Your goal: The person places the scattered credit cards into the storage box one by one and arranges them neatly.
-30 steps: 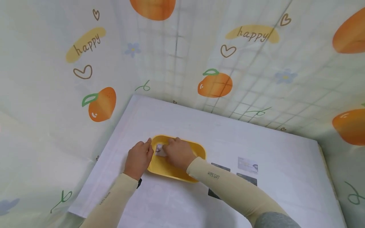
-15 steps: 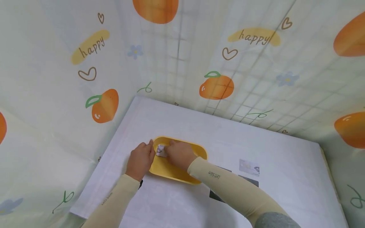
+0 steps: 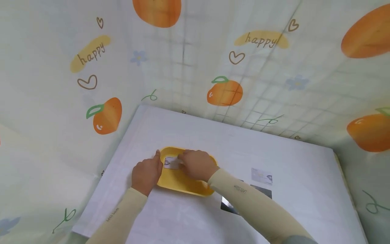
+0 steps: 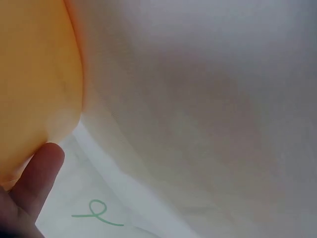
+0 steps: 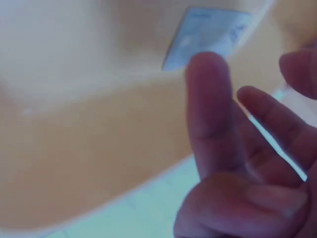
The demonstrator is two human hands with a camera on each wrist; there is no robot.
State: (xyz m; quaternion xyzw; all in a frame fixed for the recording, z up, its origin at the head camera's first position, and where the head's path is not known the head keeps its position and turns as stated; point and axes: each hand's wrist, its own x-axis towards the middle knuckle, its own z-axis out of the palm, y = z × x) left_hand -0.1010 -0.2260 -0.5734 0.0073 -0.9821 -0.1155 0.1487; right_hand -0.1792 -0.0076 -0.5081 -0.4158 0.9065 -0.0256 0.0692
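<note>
Basically, right hand (image 3: 197, 165) sits loosely spread, card (image 3: 171, 163) flat in yellow tray (image 3: 178, 181) just left of its fingertips, contact unclear; left hand (image 3: 147, 174) grips yellow tray's rim beside card

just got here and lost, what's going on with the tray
Someone's left hand holds the left edge of the yellow tray. Their right hand is over it, fingertips by the right end of a pale card lying in the tray; whether they grip it is unclear. Right of the tray lie another pale card and dark cards, partly hidden by the right sleeve.
</note>
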